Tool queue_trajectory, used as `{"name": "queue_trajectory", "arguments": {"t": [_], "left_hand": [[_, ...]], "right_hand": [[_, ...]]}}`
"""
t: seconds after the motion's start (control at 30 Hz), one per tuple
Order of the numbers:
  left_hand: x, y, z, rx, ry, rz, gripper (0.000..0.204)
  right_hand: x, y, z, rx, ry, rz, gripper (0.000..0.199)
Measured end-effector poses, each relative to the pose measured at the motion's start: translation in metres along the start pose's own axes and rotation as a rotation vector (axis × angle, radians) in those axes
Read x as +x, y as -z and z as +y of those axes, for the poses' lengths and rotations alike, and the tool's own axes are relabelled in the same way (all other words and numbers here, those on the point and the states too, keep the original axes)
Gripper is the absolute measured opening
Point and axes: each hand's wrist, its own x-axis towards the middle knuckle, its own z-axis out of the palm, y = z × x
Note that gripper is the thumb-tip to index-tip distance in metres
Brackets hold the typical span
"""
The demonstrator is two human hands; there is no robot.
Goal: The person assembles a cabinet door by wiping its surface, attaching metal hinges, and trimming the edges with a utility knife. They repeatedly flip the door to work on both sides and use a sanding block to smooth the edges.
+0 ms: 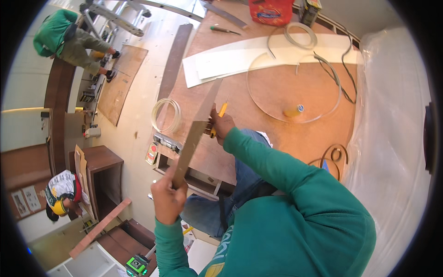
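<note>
Workshop table point(286, 134); strip point(196, 131) in hands.

Bright, even daylight, soft shadows only. Mild glare on plastic sheeting point(392, 115) to my right. Fisheye bends edges; black vignette at corners. Focus mostly sharp

Plywood table point(277, 134), white strips point(240, 57), clear disc point(277, 87)
</note>
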Motion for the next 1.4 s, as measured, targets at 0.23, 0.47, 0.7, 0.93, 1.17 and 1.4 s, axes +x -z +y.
{"name": "queue_trajectory", "arguments": {"t": [0.23,0.47,0.7,0.93,1.17,1.4], "left_hand": [[0.088,-0.025,-0.056,0.131,-0.075,-0.282,0.047],[0.123,-0.042,-0.099,0.433,-0.056,-0.427,0.059],[0.137,-0.066,-0.114,0.583,-0.071,-0.385,0.06],[0.159,-0.066,-0.109,0.584,-0.091,-0.365,0.054],[0.186,-0.091,-0.064,0.543,-0.108,-0.343,0.038],[0.186,-0.109,-0.038,0.852,-0.073,-0.202,0.057]], "right_hand": [[0.063,0.046,0.084,0.101,0.012,0.387,0.049],[0.105,0.079,0.139,0.03,0.006,0.489,0.029],[0.131,0.099,0.148,-0.277,0.103,0.394,0.022],[0.117,0.187,0.035,-0.675,0.168,0.187,0.034],[0.084,0.238,-0.015,-1.462,0.281,0.095,0.051],[0.091,0.228,0.005,-1.531,0.067,-0.098,0.051]]}}
